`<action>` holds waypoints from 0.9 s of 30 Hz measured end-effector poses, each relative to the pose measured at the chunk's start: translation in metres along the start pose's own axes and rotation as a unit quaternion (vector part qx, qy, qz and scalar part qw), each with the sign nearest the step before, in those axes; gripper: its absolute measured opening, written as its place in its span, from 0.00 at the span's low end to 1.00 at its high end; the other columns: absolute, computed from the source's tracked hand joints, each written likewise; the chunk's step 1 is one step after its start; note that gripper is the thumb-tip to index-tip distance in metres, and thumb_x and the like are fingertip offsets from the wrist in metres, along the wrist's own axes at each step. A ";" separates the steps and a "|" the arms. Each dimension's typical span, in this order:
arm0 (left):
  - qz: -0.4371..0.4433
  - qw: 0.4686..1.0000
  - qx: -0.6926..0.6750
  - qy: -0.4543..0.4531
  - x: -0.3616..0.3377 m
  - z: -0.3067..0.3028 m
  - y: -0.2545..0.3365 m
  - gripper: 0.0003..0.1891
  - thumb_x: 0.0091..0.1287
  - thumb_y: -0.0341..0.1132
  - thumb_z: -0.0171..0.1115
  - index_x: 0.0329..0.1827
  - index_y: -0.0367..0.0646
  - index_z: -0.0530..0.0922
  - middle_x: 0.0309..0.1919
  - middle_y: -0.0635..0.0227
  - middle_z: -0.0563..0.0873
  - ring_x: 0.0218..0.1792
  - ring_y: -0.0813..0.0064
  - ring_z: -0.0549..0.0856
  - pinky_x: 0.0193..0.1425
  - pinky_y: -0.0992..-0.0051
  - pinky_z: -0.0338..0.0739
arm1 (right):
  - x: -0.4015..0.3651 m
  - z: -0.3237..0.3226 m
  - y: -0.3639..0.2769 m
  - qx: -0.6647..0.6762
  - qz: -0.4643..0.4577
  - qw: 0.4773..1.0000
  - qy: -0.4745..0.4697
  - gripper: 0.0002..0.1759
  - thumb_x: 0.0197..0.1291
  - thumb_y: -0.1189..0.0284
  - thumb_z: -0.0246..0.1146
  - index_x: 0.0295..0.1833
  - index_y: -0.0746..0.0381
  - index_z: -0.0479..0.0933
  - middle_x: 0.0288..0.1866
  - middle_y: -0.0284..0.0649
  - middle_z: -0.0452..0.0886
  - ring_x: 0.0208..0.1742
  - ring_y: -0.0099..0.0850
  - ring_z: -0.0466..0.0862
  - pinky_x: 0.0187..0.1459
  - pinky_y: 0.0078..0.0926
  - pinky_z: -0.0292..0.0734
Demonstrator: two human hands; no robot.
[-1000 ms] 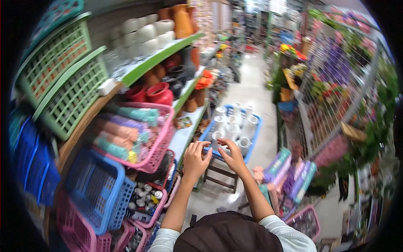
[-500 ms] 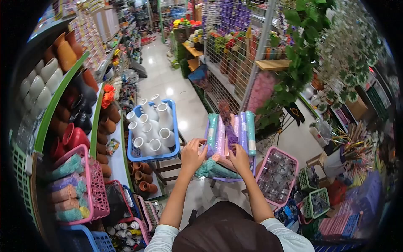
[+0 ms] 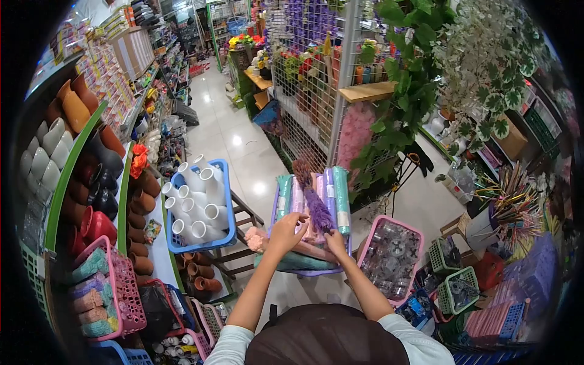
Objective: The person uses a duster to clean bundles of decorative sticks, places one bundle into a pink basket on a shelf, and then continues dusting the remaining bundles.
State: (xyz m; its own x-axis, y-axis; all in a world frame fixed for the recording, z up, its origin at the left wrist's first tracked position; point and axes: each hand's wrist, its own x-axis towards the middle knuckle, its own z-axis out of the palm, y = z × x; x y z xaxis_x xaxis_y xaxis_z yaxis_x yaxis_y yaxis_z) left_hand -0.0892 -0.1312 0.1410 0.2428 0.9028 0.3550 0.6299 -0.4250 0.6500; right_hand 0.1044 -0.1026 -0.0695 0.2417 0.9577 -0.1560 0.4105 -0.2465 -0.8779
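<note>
- right hand [image 3: 335, 244] at the purple bunch's [image 3: 317, 208] near end; whether its fingers are clamped, one cannot tell.
- left hand [image 3: 288, 234] beside it, fingers bent and apart.
- the bunch lies across wrapped rolls [image 3: 341, 204]; likely light, soft, easily crushed, best held by its near end.

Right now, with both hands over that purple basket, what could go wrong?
The peach bundle sticks out past the purple basket, so a bump might tip it. The purple plumes slant across the wrapped rolls and might get bent. The white vases crowd together nearby; a knock could chip them.
</note>
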 end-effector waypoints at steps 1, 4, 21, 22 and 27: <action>-0.005 1.000 0.003 -0.022 0.006 0.010 0.001 0.11 0.59 0.36 0.61 0.41 0.42 0.78 0.34 0.63 0.83 0.37 0.65 0.83 0.41 0.69 0.76 | -0.002 -0.016 -0.009 0.002 0.003 1.000 -0.006 0.22 0.53 0.64 0.64 0.48 0.69 0.74 0.41 0.54 0.81 0.44 0.44 0.81 0.45 0.35 0.74; -0.016 0.995 0.010 -0.096 0.023 0.042 0.001 0.12 0.59 0.37 0.61 0.43 0.42 0.78 0.34 0.63 0.83 0.37 0.67 0.83 0.41 0.70 0.77 | -0.014 -0.070 -0.034 0.017 -0.035 0.999 0.003 0.22 0.54 0.62 0.64 0.47 0.69 0.75 0.34 0.49 0.81 0.37 0.38 0.82 0.40 0.31 0.74; -0.205 0.960 0.187 -0.019 0.076 0.251 -0.028 0.30 0.45 0.44 0.74 0.43 0.32 0.70 0.41 0.49 0.76 0.46 0.49 0.76 0.49 0.59 0.75 | -0.055 -0.244 0.060 0.082 -0.034 0.994 0.060 0.15 0.59 0.64 0.65 0.39 0.66 0.75 0.22 0.26 0.74 0.21 0.14 0.68 0.22 0.16 0.58; -0.203 0.959 0.199 -0.022 0.077 0.253 -0.032 0.30 0.45 0.44 0.73 0.42 0.32 0.71 0.40 0.49 0.77 0.45 0.49 0.77 0.48 0.59 0.76 | -0.058 -0.250 0.058 0.092 -0.025 0.993 0.063 0.14 0.59 0.65 0.65 0.39 0.66 0.75 0.22 0.26 0.74 0.21 0.14 0.67 0.22 0.16 0.57; -0.260 0.962 -0.073 -0.035 0.089 0.230 -0.049 0.33 0.42 0.44 0.74 0.45 0.26 0.74 0.35 0.49 0.80 0.40 0.52 0.81 0.43 0.60 0.77 | -0.059 -0.261 0.076 0.170 -0.064 0.980 0.085 0.12 0.60 0.68 0.64 0.43 0.64 0.74 0.24 0.26 0.73 0.22 0.14 0.67 0.23 0.14 0.57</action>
State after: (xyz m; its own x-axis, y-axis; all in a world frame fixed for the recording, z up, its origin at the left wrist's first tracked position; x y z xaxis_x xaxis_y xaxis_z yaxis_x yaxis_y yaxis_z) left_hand 0.0711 -0.0149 -0.0133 -0.0249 0.9959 -0.0868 0.5703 0.0855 0.8170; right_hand 0.3507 -0.2161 -0.0088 0.3618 0.9321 0.0175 0.1380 -0.0350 -0.9898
